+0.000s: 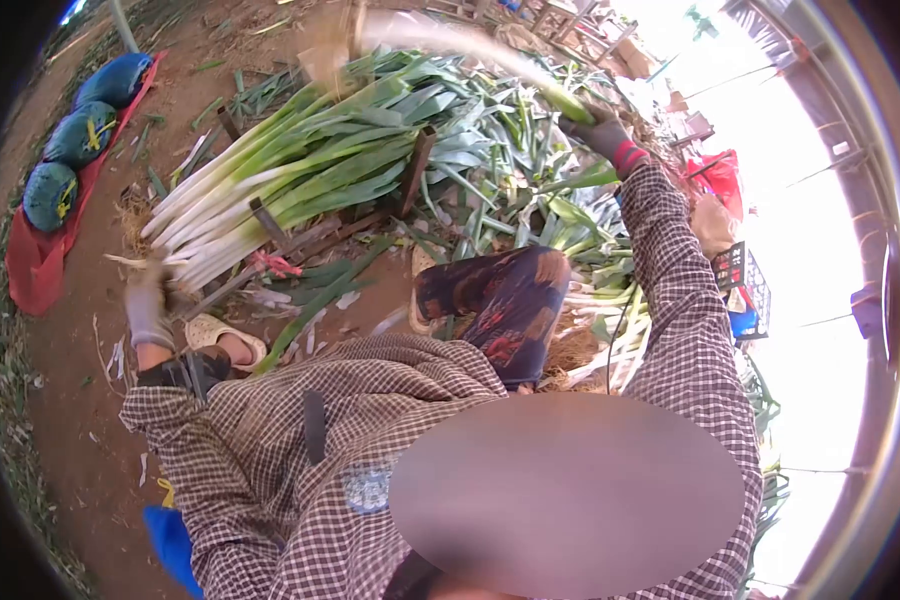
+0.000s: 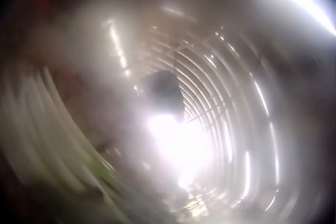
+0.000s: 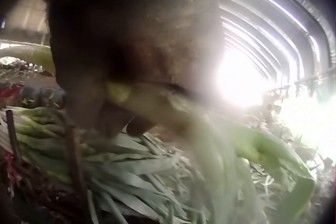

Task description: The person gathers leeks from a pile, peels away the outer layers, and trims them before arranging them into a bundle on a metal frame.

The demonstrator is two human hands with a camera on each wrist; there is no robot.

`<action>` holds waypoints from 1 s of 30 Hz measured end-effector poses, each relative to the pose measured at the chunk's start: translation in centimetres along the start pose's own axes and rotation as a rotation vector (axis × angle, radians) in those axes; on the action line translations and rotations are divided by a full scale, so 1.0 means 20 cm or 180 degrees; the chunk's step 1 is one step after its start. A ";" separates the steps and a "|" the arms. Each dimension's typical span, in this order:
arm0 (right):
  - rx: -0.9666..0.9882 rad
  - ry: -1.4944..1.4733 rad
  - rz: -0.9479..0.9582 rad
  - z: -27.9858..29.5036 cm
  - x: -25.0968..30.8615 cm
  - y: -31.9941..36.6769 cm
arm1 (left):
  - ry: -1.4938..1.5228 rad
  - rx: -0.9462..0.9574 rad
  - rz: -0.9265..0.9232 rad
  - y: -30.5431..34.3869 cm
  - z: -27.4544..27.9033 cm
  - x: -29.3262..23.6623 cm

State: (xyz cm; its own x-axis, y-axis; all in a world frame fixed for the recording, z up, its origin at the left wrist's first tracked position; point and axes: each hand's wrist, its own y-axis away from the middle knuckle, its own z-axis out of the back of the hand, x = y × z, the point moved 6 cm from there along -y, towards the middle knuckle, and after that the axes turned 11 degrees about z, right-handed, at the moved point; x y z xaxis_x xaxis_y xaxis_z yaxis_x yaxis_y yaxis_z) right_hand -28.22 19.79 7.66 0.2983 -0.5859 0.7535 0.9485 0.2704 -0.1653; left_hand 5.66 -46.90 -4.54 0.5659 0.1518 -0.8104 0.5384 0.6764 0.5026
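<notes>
In the head view my gloved right hand [image 1: 602, 138] is raised at the upper right and grips a long leek [image 1: 567, 100] around its green part. The leek's pale shaft streaks blurred toward the top left. In the right wrist view, the dark glove [image 3: 136, 40] wraps the leek, with green leaves [image 3: 262, 148] hanging beyond. My gloved left hand [image 1: 148, 308] is low on the left, close to the white root ends of a big leek pile [image 1: 300, 165]. Motion blur hides its fingers, and I cannot tell whether it holds anything.
Short upright stakes [image 1: 417, 170] and a wooden bar frame the pile. More leeks [image 1: 625, 335] lie by the right knee. Dark green bundles [image 1: 78, 132] rest on red cloth [image 1: 45, 262] at far left. A black crate [image 1: 755, 290] stands at right.
</notes>
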 end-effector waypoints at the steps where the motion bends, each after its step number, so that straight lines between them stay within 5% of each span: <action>1: -0.0159 -0.0324 0.0218 0.05 0.06 -0.01 | -0.0055 0.0916 -0.0154 -0.08 -0.16 0.08; 3: -0.0004 -0.0342 0.0160 0.18 0.08 -0.06 | -0.0596 0.1297 -0.0432 0.05 -0.44 0.14; 6: -0.0017 -0.1233 0.0246 0.25 0.27 0.01 | -0.1893 0.1591 0.0152 0.26 -0.65 0.10; 8: 0.0112 -0.1684 0.0225 0.27 0.30 0.01 | -0.3325 0.1119 -0.1152 0.24 -0.73 0.10; 11: 0.0600 -0.2285 0.0463 0.26 0.33 0.02 | -0.3420 0.0383 -0.1975 0.38 -0.75 0.02; 14: 0.0687 -0.2481 0.0613 0.21 0.43 0.06 | -0.3756 0.0657 -0.1343 0.48 -0.78 -0.10; 18: 0.0995 -0.2727 0.0828 0.14 0.54 0.10 | -0.3031 0.0851 -0.2024 0.43 -0.82 -0.08; 26: 0.1744 -0.2991 0.0920 -0.20 0.92 0.14 | -0.0850 0.1967 -0.3285 0.98 -1.22 -0.67; 30: 0.1991 -0.2857 0.1017 -0.47 1.13 0.16 | -0.1173 0.2460 -0.2852 1.06 -1.45 -0.76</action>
State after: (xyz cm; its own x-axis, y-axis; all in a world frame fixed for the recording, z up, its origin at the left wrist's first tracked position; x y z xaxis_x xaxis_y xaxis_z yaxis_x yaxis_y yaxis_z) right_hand -17.36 0.30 18.18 0.0938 0.2682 0.9588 0.5482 0.7900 -0.2746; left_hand -9.64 -13.98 9.66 -0.1170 -0.4413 -0.8897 0.9822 -0.1841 -0.0378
